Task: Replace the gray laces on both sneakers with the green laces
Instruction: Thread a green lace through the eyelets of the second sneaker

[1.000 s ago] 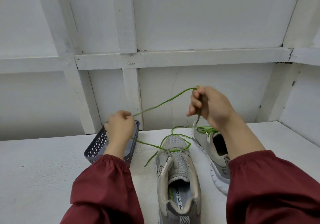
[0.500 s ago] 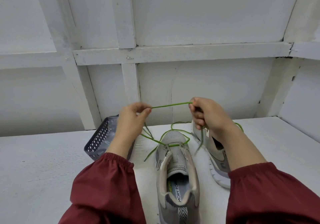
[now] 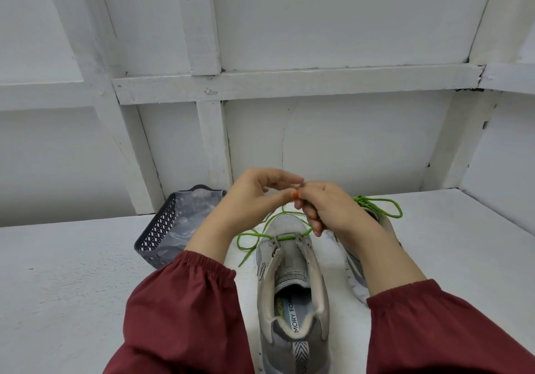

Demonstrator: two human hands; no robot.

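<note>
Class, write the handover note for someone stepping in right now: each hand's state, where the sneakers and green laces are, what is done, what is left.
Right hand grips the green lace above the near sneaker.
Left hand has its fingertips against the right one; too blurred to confirm a pinch.
That lace crosses only the toe-end eyelets; one end trails left on the table, near the basket.
Far sneaker, behind the right forearm, shows green loops; it looks laced.
Left: lace the near sneaker upward and tie.
</note>
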